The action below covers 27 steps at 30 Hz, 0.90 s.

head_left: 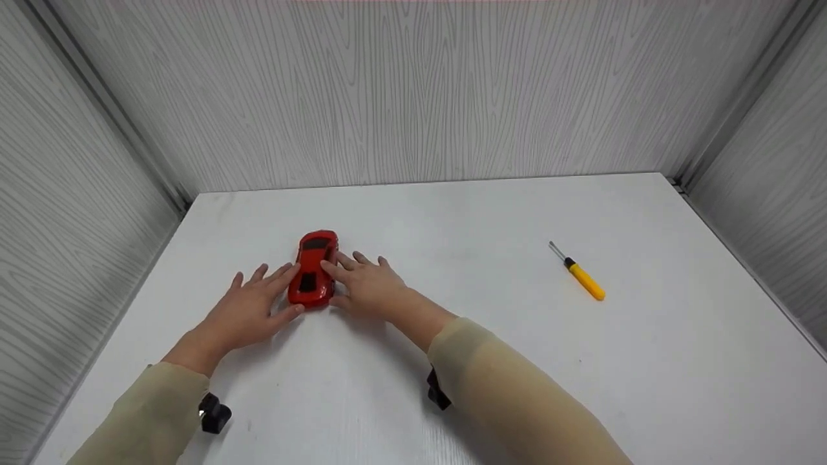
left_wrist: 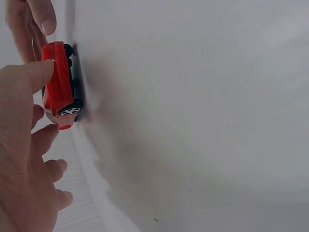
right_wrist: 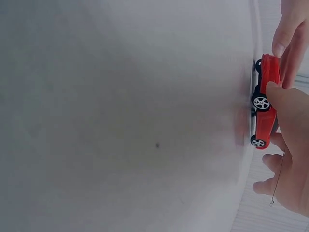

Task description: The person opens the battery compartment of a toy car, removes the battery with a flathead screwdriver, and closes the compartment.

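Observation:
A red toy car (head_left: 311, 284) with dark windows stands on the white table, left of the middle. My left hand (head_left: 244, 315) lies along its left side, fingers spread and mostly straight, index fingertip at the car's flank and thumb by its near end. From the right, my right hand (head_left: 373, 289) reaches in with extended fingers; one fingertip touches the car's top edge. Each wrist view shows a thumb against the car's body and black wheels with silver hubs at the tabletop. Neither hand visibly wraps round the car.
A screwdriver (head_left: 585, 281) with a yellow handle lies on the table (head_left: 484, 219) to the right. Grey wood-patterned panels (head_left: 413, 90) rise behind the table and on both sides. Black devices (head_left: 215, 413) are worn under the sleeves at the wrists.

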Available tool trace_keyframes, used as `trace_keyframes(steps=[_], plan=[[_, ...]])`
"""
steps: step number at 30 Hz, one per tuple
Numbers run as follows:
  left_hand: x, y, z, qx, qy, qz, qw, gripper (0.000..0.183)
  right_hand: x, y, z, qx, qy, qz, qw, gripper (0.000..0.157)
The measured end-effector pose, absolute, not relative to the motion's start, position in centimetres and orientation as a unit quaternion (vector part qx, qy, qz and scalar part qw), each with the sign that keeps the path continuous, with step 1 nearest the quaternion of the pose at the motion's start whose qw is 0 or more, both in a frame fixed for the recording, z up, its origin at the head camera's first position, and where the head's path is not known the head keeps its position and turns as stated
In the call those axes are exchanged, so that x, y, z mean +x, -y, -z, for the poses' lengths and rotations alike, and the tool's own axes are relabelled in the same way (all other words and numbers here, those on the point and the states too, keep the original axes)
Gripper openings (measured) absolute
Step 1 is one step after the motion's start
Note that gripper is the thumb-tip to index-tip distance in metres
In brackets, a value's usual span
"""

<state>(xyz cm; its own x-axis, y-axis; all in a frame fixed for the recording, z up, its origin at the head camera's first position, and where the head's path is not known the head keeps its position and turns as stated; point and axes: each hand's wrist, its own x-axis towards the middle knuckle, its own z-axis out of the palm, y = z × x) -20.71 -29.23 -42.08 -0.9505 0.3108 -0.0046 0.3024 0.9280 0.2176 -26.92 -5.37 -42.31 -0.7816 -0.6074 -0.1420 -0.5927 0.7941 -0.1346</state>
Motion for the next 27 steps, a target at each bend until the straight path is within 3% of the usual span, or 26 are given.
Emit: trace_keyframes(steps=[13,20,27], plan=[[-20.7,28.8,42.5,0.157,-0.977,-0.141,0.027,0.076,-27.0,4.1,42.4,-0.360,-0.921,0.099,0.107,0.072],[-20.9,27.3,42.6,0.177,-0.979,-0.105,0.003,0.075,-27.1,3.0,42.5,-0.346,-0.929,0.074,0.108,0.076],[-21.1,25.7,43.0,0.184,-0.981,-0.067,-0.012,0.075,-27.2,1.6,42.8,-0.354,-0.931,0.033,0.082,0.076]])
